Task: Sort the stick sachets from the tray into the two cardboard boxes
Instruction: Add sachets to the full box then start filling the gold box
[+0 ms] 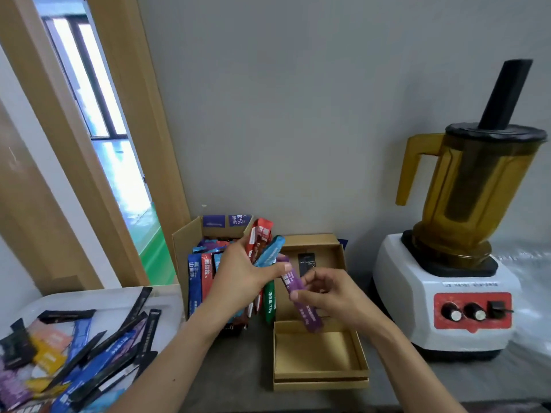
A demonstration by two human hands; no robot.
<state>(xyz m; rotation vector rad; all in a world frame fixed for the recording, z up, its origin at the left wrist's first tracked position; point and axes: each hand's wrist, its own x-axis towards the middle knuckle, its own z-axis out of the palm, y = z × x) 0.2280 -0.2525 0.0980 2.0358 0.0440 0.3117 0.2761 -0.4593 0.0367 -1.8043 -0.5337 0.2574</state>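
Nearest to the wearer, down and left of the left hand (244,278), a white tray (104,295) sits on the grey worktop (238,368). It holds a jumble of loose sachets (89,353) in black, blue, yellow, orange and purple.

Just below the right hand (331,296) lies a flat cardboard box (319,383), opened into 2 shallow halves. The farther half, behind the right hand, holds 1 black sachet (306,262).

Both forearms reach forward and the 2 hands meet above the worktop. The left hand is curled round a bundle of sachets (268,251) in red, brown, light blue and green, which fans up and down out of its grip, the thumb pressed across the front. The right hand pinches a purple sachet (311,318) between thumb and fingertips. That sachet slants, its lower end over the flat box and its upper end up against the left thumb and the bundle; whether the left hand also grips it cannot be told.

Behind and left of the left hand stands a tall cardboard box (185,248) with coloured sachets upright inside.

Well to the right of the right hand is a blender (462,293) with a white base, a red panel with 2 knobs and an amber jug under a black lid.

Farthest off are a grey wall (298,114) and, far left of the hands, a wood-framed doorway (104,129).
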